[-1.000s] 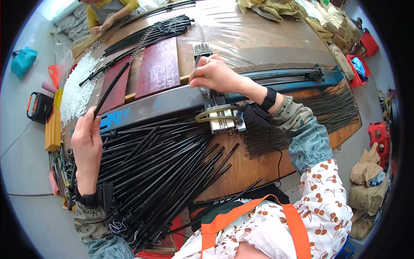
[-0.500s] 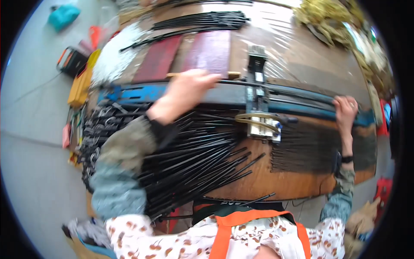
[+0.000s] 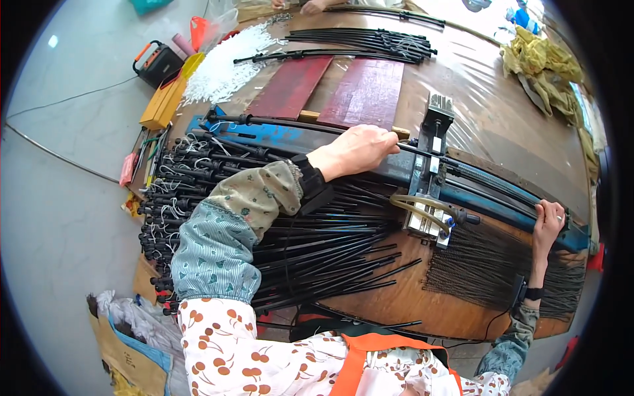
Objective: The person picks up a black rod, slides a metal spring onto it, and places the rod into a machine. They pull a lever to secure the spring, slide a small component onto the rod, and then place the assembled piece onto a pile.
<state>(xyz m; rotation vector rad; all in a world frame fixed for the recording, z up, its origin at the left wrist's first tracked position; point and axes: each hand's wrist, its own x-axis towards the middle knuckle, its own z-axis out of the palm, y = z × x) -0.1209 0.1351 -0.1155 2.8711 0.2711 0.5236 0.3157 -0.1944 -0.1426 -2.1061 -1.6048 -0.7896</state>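
My left hand (image 3: 362, 150) is closed around a long black rod (image 3: 284, 123), its fingertips just left of a metal clamp (image 3: 437, 112). The rod lies along a blue metal rail (image 3: 267, 142), with a thicker fitting at its left end. My right hand (image 3: 549, 223) is closed at the rail's right end, thumb and fingers together by the ends of thin dark rods; exactly what it grips is hidden. A looped tan hose (image 3: 422, 201) joins a silver block on the clamp's near side. Below my left arm spreads a pile of black rods (image 3: 323, 257).
Dark thin wires (image 3: 475, 267) lie at the near right. Two red boards (image 3: 363, 89) and a bundle of black rods (image 3: 370, 43) lie beyond the rail. White small pieces (image 3: 231, 59) heap at far left, near a yellow bin (image 3: 165, 102). Another person's hands (image 3: 310, 6) show at the far edge.
The view has shifted, so the table appears farther right and lower. My left hand has come closer to the clamp along the rail. My right hand stays at the rail's right end.
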